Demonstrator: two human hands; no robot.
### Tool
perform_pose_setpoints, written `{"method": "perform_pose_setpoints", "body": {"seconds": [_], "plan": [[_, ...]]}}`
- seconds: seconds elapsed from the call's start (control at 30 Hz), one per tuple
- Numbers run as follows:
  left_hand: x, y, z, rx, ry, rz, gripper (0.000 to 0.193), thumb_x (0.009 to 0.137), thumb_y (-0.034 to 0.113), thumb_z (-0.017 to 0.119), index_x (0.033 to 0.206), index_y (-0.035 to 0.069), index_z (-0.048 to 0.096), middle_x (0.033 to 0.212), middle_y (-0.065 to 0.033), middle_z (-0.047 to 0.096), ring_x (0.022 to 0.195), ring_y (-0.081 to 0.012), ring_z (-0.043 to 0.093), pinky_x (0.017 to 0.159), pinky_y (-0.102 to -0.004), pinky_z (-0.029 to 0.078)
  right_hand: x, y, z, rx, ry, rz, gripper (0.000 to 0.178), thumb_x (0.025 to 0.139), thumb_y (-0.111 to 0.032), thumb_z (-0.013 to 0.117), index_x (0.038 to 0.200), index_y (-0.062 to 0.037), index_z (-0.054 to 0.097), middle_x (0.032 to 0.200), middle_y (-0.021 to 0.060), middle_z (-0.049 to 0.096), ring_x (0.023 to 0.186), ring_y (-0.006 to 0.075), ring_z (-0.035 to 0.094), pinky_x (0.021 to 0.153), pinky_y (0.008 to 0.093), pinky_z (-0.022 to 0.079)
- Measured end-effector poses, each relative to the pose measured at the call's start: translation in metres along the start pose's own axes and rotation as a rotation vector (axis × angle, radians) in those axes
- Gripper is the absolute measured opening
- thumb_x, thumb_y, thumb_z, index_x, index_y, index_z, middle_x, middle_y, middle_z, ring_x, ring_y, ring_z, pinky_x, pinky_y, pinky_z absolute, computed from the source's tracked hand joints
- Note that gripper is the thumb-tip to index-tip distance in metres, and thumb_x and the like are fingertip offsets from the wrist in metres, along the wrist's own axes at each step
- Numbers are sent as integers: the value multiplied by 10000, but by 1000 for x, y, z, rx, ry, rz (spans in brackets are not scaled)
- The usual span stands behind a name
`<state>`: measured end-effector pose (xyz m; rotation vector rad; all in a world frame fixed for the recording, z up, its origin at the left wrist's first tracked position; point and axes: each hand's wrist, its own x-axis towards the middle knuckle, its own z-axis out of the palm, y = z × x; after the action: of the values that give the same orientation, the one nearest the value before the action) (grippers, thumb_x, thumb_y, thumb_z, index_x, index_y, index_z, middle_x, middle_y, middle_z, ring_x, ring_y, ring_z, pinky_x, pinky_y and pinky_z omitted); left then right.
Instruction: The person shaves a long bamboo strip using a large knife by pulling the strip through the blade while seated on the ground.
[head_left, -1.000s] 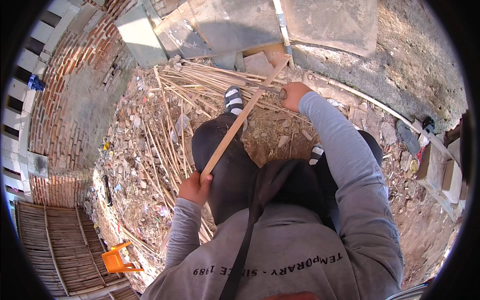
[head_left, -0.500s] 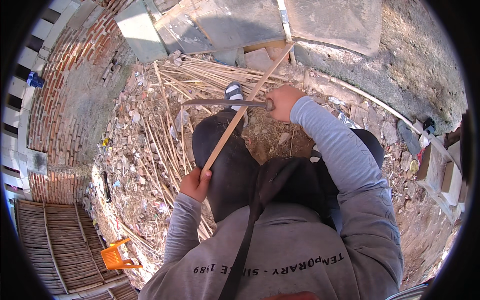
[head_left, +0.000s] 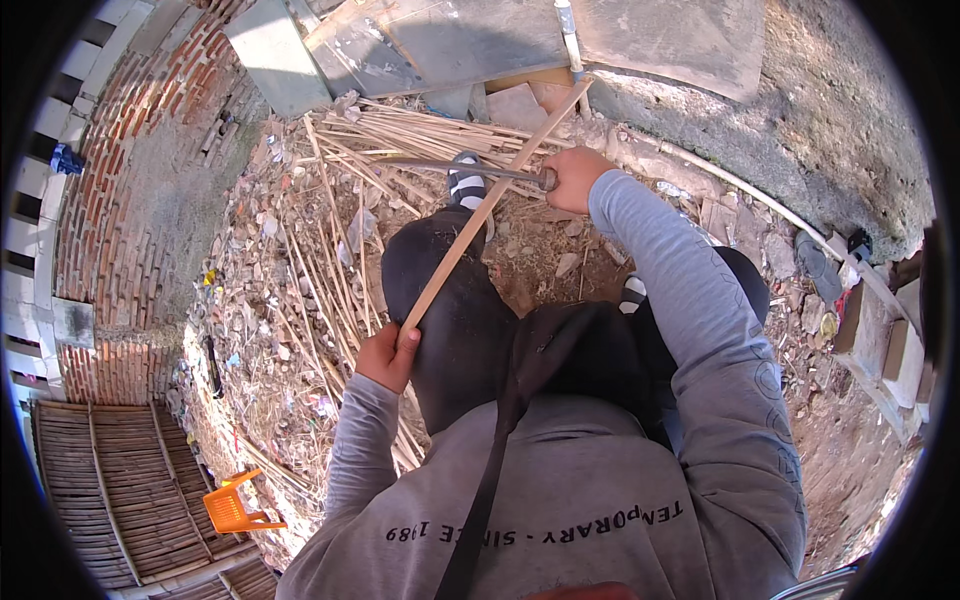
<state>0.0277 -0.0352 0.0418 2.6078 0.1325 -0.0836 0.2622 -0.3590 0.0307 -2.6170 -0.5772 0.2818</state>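
My left hand (head_left: pixel 388 356) is closed around the near end of a long, flat bamboo strip (head_left: pixel 462 238), thumb laid along it. The strip slants up and away to the right, passing over my left knee. In my right hand (head_left: pixel 578 179) is the handle of a machete (head_left: pixel 428 164). Its long, dark blade points left and crosses the strip toward the far end, close above my striped left shoe (head_left: pixel 466 183). Whether the edge touches the strip I cannot tell.
Thin bamboo strips (head_left: pixel 425 133) lie piled beyond my left foot, with more (head_left: pixel 318 265) along my left. Rubble and litter cover the ground. Grey panels (head_left: pixel 440 45) lean at the back, a brick wall (head_left: pixel 140 200) stands left, and an orange chair (head_left: pixel 232 508) lies lower left.
My right hand and the machete have moved away from me along the strip, toward its far end. My left hand has shifted slightly nearer, still on the strip.
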Motion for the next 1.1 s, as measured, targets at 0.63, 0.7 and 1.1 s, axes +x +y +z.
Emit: {"method": "perform_pose_setpoints", "body": {"seconds": [0.63, 0.7, 1.1], "plan": [[-2, -3, -3, -27, 4, -6, 550, 927, 508, 542, 722, -2, 519, 545, -150, 486, 505, -266, 500, 521, -387, 398, 13, 30, 6, 69, 176, 16, 382, 697, -267, 635, 981, -13, 658, 917, 232, 662, 919, 398, 625, 842, 453, 502], [-3, -5, -2, -14, 13, -3, 551, 925, 513, 542, 724, 0, 520, 550, -158, 494, 509, -289, 509, 524, -394, 401, 9, 10, 11, 58, 104, -34, 379, 712, -267, 628, 1012, -41, 672, 968, 217, 668, 963, 369, 629, 880, 426, 498], [0, -5, -3, -19, -2, -23, 551, 927, 505, 544, 715, -3, 509, 569, -171, 506, 523, -299, 514, 531, -400, 402, 11, 25, 8, 102, 172, -17, 350, 688, -254, 651, 943, -14, 660, 877, 223, 661, 881, 397, 633, 829, 448, 506]]}}
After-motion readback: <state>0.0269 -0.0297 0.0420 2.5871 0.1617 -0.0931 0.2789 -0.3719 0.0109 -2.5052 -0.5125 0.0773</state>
